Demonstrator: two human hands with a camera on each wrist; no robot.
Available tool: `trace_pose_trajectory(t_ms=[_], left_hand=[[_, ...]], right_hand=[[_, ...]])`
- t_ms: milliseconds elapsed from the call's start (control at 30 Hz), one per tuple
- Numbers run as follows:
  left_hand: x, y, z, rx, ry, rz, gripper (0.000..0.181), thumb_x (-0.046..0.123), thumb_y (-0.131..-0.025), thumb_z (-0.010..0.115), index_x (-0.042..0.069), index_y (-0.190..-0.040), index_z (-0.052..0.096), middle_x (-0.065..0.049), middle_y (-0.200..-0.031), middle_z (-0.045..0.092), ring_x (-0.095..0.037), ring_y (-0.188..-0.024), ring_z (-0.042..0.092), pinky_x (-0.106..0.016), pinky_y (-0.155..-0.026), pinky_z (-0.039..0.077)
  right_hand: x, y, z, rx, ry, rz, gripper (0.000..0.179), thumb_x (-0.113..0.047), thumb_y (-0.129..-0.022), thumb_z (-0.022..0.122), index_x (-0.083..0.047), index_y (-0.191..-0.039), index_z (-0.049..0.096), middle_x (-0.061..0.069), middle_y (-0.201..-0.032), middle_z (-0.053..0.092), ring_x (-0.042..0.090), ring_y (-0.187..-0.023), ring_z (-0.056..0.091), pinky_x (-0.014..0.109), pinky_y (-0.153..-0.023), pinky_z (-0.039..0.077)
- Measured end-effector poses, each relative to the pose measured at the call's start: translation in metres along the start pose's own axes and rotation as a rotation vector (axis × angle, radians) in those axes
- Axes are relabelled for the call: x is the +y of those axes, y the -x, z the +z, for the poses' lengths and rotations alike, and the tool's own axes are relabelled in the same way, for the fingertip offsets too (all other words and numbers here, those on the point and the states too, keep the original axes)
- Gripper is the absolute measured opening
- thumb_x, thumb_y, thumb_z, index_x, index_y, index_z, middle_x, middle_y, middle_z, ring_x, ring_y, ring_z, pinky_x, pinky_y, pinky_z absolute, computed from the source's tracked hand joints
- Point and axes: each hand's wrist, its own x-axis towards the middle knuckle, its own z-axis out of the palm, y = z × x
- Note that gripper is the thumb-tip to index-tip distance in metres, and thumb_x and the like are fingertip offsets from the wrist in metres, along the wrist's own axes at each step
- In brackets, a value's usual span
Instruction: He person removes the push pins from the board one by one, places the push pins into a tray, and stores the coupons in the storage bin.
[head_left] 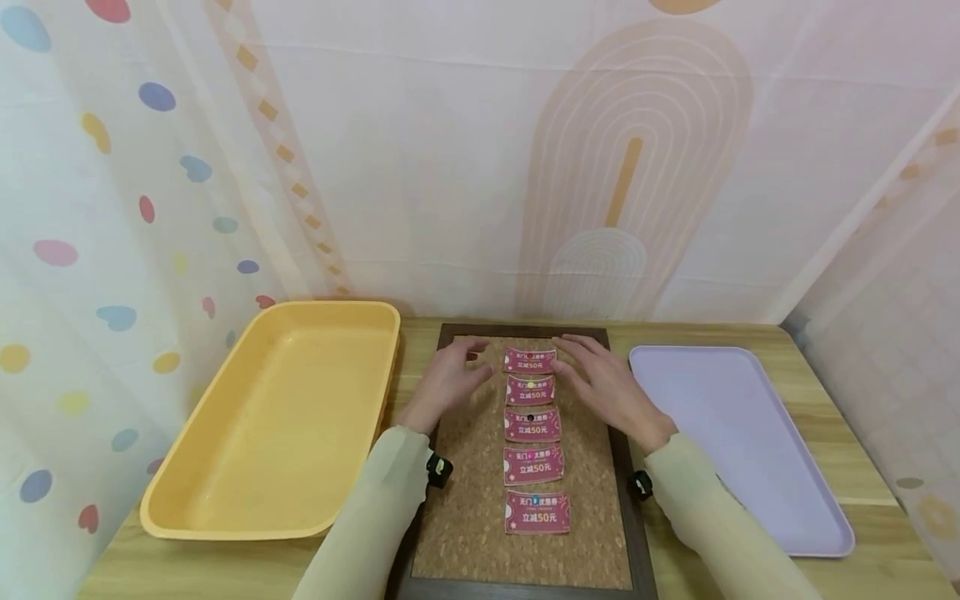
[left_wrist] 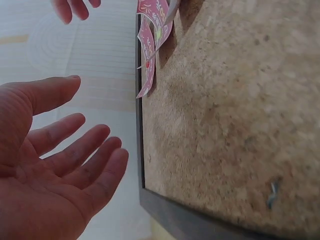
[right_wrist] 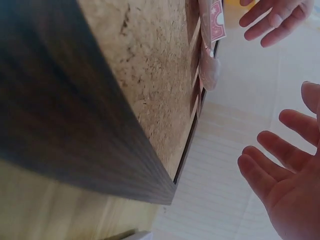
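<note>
Over corkboard [head_left: 465, 525] — left hand [head_left: 452, 375], right hand [head_left: 606, 382] — flanking pinned coupons [head_left: 532, 429].

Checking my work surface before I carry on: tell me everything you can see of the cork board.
The cork board has a speckled tan, cork-like face in a dark, wood-look frame. It lies flat on the wood-grain tabletop, between the yellow tray and the purple tray. Five pink coupons run down its middle in a column, held by small colored pins.
</note>
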Motion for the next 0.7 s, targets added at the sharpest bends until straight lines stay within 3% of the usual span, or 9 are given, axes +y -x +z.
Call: trace_pose_trajectory(t_ms=[267, 500, 700], left_hand=[[-0.004, -0.01, 0.006, -0.017, 0.117, -0.028, 0.043, 0.013, -0.1, 0.068, -0.002, -0.139, 0.059, -0.016, -0.129, 0.069, -0.032, -0.118, 0.065, -0.048, -0.1, 0.053], [-0.011, -0.017, 0.011, -0.047, 0.241, -0.102, 0.04, 0.014, -0.103, 0.065, 0.0, -0.14, 0.059, -0.016, -0.128, 0.068, -0.03, -0.116, 0.066, -0.043, -0.093, 0.056], [-0.014, -0.023, 0.015, -0.057, 0.377, -0.157, 0.04, 0.012, -0.102, 0.065, -0.001, -0.139, 0.06, -0.018, -0.129, 0.065, -0.031, -0.116, 0.064, -0.041, -0.094, 0.056]], right_hand=[[-0.001, -0.012, 0.008, 0.012, -0.007, -0.009, 0.046, -0.026, -0.107, 0.059, -0.002, -0.146, 0.056, 0.021, -0.146, 0.056, 0.039, -0.133, 0.055, 0.057, -0.108, 0.044], [-0.001, -0.024, 0.016, 0.007, -0.137, 0.056, 0.039, -0.013, -0.104, 0.064, -0.001, -0.141, 0.06, 0.019, -0.136, 0.062, 0.035, -0.12, 0.063, 0.051, -0.098, 0.054], [0.002, -0.033, 0.021, -0.023, -0.202, 0.124, 0.034, -0.01, -0.104, 0.063, 0.0, -0.136, 0.063, 0.018, -0.131, 0.065, 0.033, -0.118, 0.064, 0.048, -0.099, 0.053]])
